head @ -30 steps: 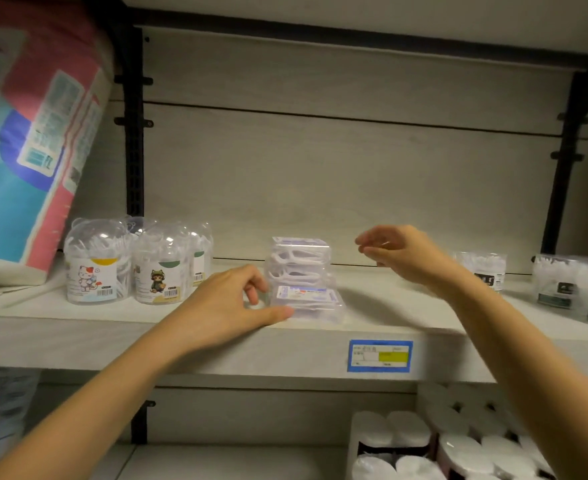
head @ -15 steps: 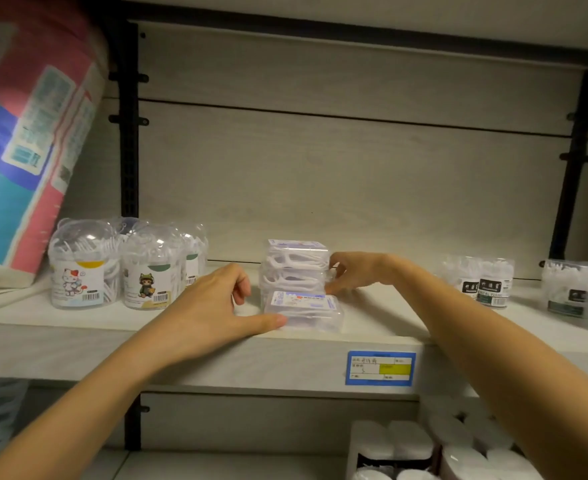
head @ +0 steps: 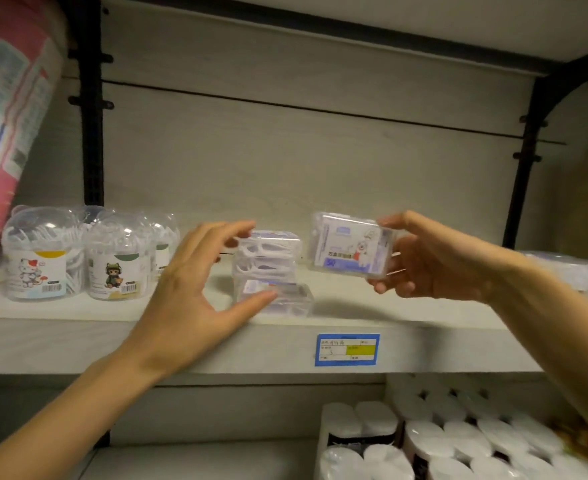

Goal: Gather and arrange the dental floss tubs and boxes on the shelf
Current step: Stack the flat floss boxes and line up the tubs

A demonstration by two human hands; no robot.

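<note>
My right hand (head: 434, 261) grips a clear floss box (head: 349, 244) with a cartoon label, lifted above the shelf (head: 77, 337) and tilted so its label faces me. A short stack of clear floss boxes (head: 268, 258) stands at the shelf's middle, with a single flat floss box (head: 285, 297) in front of it. My left hand (head: 195, 296) spans that stack from the left, its fingers at the top box and its thumb on the front box. Several domed floss tubs (head: 37, 258) with cartoon labels stand at the left.
A large pink and blue pack (head: 5, 126) leans at the far left. More clear packs (head: 583, 271) lie at the shelf's right end. A blue price tag (head: 347, 349) is on the shelf's front edge. White rolls (head: 458, 438) fill the lower shelf at the right.
My right hand reached to the stack, took a box from it and lifted it to the right. My left hand's fingers rose to the stack's top; the view moved closer.
</note>
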